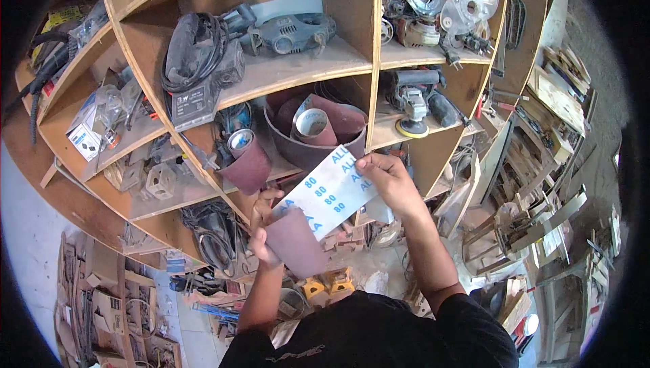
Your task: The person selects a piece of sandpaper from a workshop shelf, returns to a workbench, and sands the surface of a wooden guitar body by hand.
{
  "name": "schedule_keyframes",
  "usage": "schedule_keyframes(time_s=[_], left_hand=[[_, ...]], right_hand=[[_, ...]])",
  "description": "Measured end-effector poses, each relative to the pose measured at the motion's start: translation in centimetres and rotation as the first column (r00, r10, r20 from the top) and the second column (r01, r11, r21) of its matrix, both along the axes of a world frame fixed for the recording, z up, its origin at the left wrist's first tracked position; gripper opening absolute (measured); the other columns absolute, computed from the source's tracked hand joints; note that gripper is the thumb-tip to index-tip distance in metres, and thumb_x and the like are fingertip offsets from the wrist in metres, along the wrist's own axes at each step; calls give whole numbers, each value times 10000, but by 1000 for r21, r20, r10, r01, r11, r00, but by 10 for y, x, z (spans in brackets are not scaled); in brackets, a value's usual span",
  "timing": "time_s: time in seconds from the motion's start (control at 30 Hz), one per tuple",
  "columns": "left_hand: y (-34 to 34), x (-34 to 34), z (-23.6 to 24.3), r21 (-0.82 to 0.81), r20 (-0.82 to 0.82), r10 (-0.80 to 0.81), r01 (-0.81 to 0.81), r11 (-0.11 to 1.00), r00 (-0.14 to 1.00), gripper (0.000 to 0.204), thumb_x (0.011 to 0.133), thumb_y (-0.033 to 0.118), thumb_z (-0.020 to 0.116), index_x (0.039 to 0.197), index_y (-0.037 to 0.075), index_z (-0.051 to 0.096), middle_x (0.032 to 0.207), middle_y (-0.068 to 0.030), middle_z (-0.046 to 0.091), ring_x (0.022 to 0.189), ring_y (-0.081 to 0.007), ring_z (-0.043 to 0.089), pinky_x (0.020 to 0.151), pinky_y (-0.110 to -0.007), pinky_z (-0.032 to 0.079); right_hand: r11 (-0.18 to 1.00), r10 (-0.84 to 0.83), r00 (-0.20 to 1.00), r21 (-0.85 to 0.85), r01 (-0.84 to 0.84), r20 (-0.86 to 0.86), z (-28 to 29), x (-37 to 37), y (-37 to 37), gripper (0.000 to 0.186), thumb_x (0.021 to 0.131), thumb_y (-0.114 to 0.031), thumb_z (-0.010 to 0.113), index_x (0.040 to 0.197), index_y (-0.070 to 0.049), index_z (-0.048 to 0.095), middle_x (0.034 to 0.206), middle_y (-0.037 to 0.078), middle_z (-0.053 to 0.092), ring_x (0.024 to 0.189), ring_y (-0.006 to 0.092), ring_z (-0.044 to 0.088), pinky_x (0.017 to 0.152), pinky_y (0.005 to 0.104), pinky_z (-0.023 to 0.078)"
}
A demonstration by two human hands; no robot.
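Note:
My left hand (265,236) grips the lower left of a sandpaper sheet (338,199), where a reddish-brown abrasive section (296,246) shows; I cannot tell whether this is a folded end or a second piece. My right hand (382,178) pinches the upper right, thumb on the white, blue-printed backing. Just beyond, on the shelf, curved brown abrasive sheets stand around a roll (311,126). A smaller sandpaper roll (244,165) sits left of them, above my left hand.
Wooden shelving (305,69) holds a corded tool (196,63), a grey-blue power tool (291,33), a polisher (413,111) and more gear. Wood offcuts (95,300) lie low at left; timber pieces (555,104) and frames are piled at right. Yellow objects (325,283) sit below my hands.

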State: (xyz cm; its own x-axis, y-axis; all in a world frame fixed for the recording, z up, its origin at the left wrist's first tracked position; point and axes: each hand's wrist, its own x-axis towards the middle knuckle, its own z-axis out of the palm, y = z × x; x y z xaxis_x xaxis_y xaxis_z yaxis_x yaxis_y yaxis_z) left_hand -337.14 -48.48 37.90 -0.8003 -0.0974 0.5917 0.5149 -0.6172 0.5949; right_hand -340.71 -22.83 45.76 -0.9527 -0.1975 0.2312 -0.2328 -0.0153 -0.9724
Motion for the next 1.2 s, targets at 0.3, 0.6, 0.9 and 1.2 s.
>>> schedule_keyframes(time_s=[0.3,0.6,0.9,1.2], left_hand=[[-34,1,-21,-127,92,-286,296,947,954,498,751,290,633,1133,-25,576,1347,-226,594,1262,-339,596,1075,-455,483],[-12,23,-45,-353,274,117,-14,936,954,748,909,228,827,1509,5,439,1343,-116,575,1248,-219,579,1061,-353,471],[49,54,-78,-504,376,563,-347,791,736,615,895,279,870,1318,16,509,1200,-86,609,1099,-198,607,965,-379,503],[50,73,-84,-133,532,-44,135,982,845,766,1112,493,481,1611,38,120,1576,-191,251,1498,-268,267,1246,-426,208]], right_hand=[[949,-24,981,-305,83,193,1,1,16,235,1048,-248,639,993,-46,744,855,-9,735,719,73,650,665,257,485],[992,5,1000,124,-7,17,-30,54,-6,165,948,-137,759,1022,8,731,955,42,714,971,128,662,889,329,536],[914,143,977,401,-71,-155,-90,84,-53,705,780,-254,939,1338,9,597,1192,179,654,1127,297,663,990,418,525],[888,124,992,442,-127,37,-109,83,-42,854,706,-221,978,1383,31,522,1231,185,641,1148,267,639,1007,393,506]])
